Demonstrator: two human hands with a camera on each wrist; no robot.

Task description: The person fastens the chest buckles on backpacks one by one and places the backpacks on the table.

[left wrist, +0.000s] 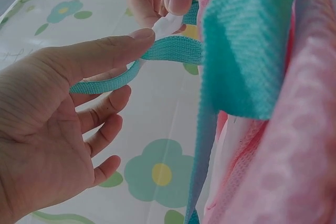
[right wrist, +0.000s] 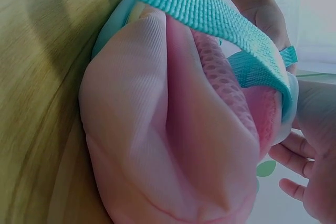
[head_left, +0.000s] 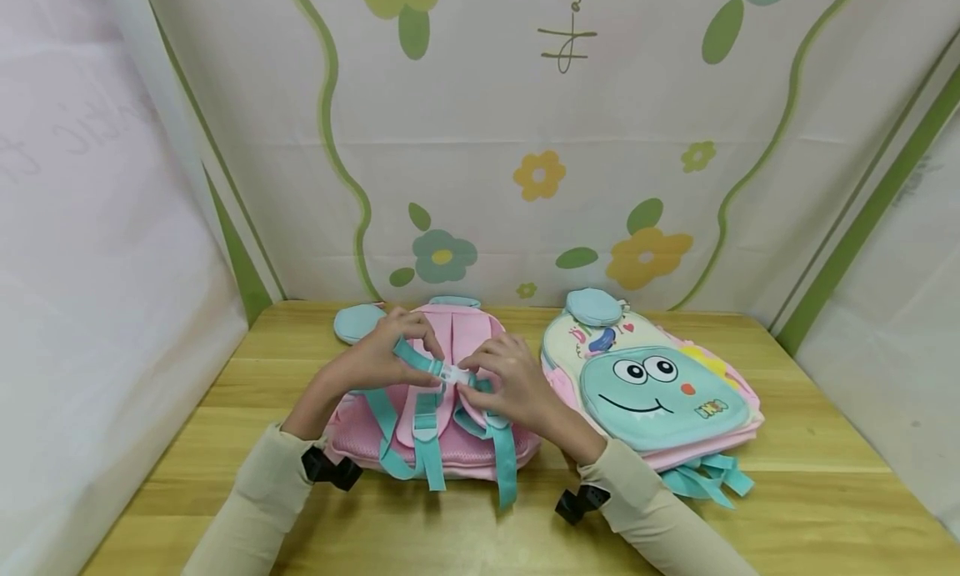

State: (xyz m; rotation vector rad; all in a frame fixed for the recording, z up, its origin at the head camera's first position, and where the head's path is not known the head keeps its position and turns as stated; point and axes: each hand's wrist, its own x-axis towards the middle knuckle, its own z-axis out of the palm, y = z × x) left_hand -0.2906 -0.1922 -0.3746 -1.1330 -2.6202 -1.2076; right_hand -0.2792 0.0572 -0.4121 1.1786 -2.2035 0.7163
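Observation:
A pink backpack (head_left: 468,330) lies with its strap side up on the table. Above its straps, a white plastic buckle (head_left: 452,374) joins two ends of teal webbing (head_left: 414,356). My left hand (head_left: 390,348) pinches the buckle's left end and its webbing between thumb and fingers; in the left wrist view the other fingers are spread loosely. My right hand (head_left: 513,379) pinches the buckle's right end. Loose teal strap ends (head_left: 504,463) hang over the backpack's lower edge. In the right wrist view the bag's pink side (right wrist: 136,114) hides the buckle.
To the right lies a second backpack (head_left: 667,393) with a teal smiling-face pocket, its straps trailing toward the table's front. Both bags rest on a wood-grain table (head_left: 810,476). Behind stands a white cloth backdrop (head_left: 480,176) with printed flowers, and cloth walls enclose both sides.

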